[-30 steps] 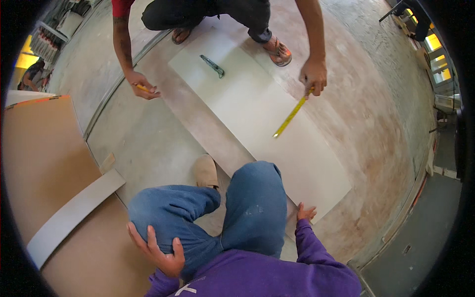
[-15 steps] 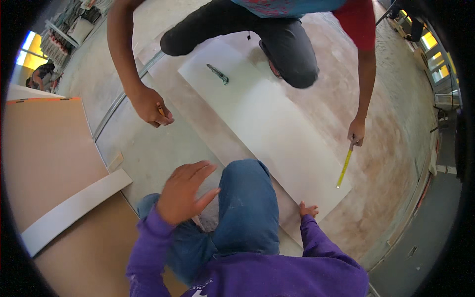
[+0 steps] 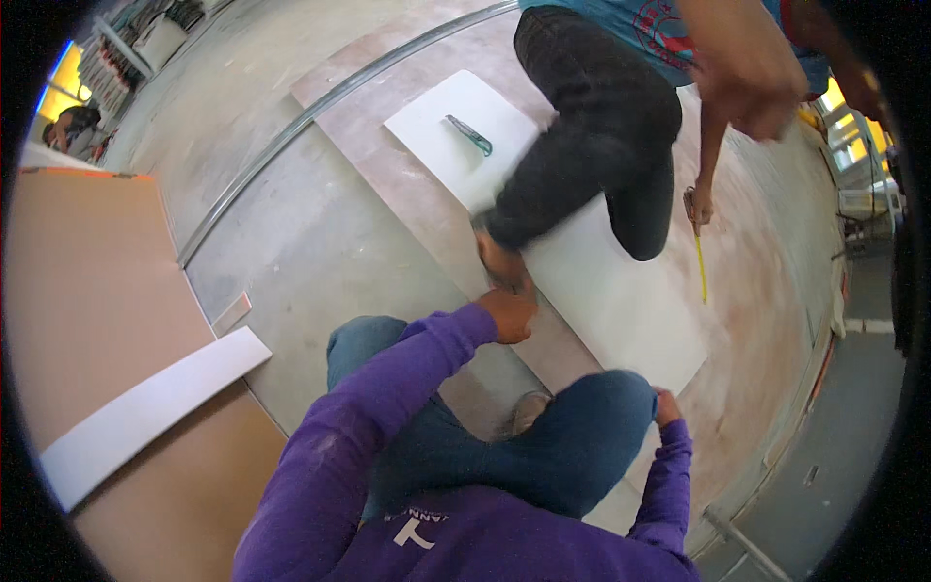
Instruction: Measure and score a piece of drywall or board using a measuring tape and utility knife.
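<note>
My left hand point(image 3: 508, 316) reaches across to the edge of a white board point(image 3: 621, 310), beside a co-worker's bare foot point(image 3: 497, 257); its fingers are blurred. My right hand point(image 3: 667, 407), partly hidden by my knee, is at the board's near right edge, fingers unclear. A green utility knife point(image 3: 470, 136) lies on the board's far part. The co-worker steps over the board, one hand point(image 3: 700, 209) holding a tape measure with its yellow blade point(image 3: 700, 267) out; the other hand point(image 3: 756, 107) is blurred above.
A brown sheet point(image 3: 97, 252) with a white strip point(image 3: 155, 417) on it lies at left, near a small offcut point(image 3: 231, 312). A long metal track point(image 3: 233, 204) crosses the floor behind. Another person point(image 3: 73, 126) crouches at far left; a grey panel point(image 3: 849, 436) is at right.
My left hand has left my left knee and moved right toward the board. The co-worker has shifted right and stepped onto or over the board, carrying the tape measure rightward.
</note>
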`<state>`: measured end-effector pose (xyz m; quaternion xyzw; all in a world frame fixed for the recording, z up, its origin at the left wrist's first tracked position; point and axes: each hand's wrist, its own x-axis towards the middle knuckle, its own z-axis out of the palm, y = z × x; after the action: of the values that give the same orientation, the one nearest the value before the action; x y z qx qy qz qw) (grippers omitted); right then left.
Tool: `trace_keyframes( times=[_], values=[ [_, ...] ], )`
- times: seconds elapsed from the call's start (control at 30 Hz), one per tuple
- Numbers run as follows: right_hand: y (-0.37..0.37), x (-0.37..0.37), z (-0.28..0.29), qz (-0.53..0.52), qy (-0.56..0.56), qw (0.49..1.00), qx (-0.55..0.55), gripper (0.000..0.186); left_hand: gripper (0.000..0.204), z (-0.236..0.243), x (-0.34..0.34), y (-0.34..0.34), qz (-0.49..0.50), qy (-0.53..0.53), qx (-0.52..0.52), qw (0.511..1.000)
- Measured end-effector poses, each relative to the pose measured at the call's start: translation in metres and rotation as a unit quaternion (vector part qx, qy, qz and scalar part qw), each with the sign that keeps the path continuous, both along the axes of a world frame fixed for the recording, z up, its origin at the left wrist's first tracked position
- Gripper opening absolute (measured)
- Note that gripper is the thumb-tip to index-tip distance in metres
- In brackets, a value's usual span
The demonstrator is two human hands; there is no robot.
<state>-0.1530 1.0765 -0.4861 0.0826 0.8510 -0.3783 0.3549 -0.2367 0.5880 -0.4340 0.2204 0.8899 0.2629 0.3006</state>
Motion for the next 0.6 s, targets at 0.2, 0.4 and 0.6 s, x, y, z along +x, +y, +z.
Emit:
trace_keyframes(
  times=[0.2,0.4,0.6],
  values=[
    [-0.156,0.041,0.275,-0.064,0.141,0.986,-0.058,0.022,0.034,-0.065,0.023,0.074,-0.229,-0.004,-0.002,0.973],
    [-0.259,0.073,0.353,0.191,0.263,0.926,-0.193,0.032,0.038,-0.028,0.07,0.138,-0.535,-0.049,0.009,0.844],
    [-0.288,0.093,0.275,0.181,0.208,0.961,0.04,0.043,0.051,-0.089,0.042,0.12,-0.537,-0.009,0.028,0.843]
  ],
)
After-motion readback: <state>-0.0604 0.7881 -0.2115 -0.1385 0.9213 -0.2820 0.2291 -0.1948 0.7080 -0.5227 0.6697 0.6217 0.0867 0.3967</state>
